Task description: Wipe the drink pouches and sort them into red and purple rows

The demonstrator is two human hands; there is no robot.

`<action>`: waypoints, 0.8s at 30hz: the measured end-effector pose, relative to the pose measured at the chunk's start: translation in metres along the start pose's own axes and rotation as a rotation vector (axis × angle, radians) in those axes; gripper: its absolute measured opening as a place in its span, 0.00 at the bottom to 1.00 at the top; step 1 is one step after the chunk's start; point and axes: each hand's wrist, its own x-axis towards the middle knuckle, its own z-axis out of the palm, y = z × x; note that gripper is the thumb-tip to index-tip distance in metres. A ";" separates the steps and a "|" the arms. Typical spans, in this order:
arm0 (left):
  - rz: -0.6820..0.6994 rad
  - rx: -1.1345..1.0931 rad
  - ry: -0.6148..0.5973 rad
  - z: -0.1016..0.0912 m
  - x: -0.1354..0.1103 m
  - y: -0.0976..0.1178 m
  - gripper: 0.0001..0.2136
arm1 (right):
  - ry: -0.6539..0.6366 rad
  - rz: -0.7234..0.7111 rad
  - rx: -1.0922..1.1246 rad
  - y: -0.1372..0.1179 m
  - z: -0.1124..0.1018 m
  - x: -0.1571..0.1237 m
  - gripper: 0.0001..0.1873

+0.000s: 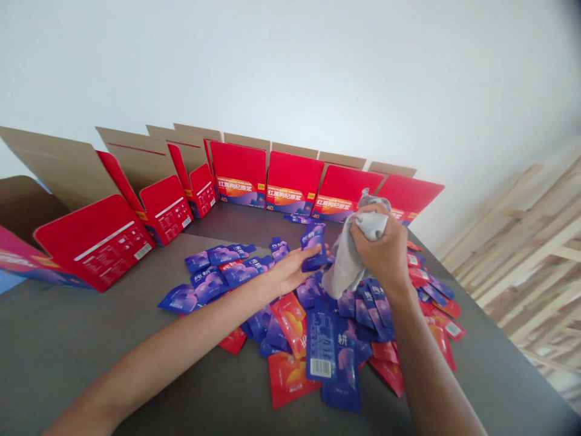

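Note:
My left hand [285, 272] reaches across the table, its fingers closed on a blue sachet [314, 247] that stands tilted at the far side of the heap. My right hand [379, 245] grips a bunched grey cloth [347, 263], which hangs down over the sachets. Beneath both hands lies a loose heap of blue sachets [333, 345] and red sachets [289, 378], overlapping one another. One blue sachet near the front shows a barcode. The heap hides part of the table.
Open red cartons [238, 172] with raised tan flaps stand in a row along the far and left table edges. The dark grey table [91, 345] extends left of the heap. Wooden slats [526, 254] lean beyond the right edge, and a brown carton [27, 206] sits far left.

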 end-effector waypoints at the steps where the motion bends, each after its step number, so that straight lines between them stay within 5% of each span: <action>1: 0.032 -0.011 0.022 -0.001 0.002 0.002 0.03 | -0.022 -0.015 0.013 -0.001 0.001 -0.001 0.05; 8: 0.194 -0.056 0.063 0.020 -0.010 0.006 0.06 | -0.338 -0.123 0.019 -0.011 0.028 -0.015 0.07; 16: 0.342 -0.046 0.048 0.032 -0.018 0.012 0.07 | -0.506 -0.162 -0.027 -0.023 0.038 -0.028 0.09; 20: 0.308 -0.010 0.061 0.030 -0.021 0.006 0.10 | -0.488 -0.144 -0.021 -0.020 0.038 -0.027 0.07; 24: 0.254 0.098 0.028 0.030 -0.029 -0.005 0.13 | -0.313 -0.096 -0.023 -0.008 0.035 -0.019 0.06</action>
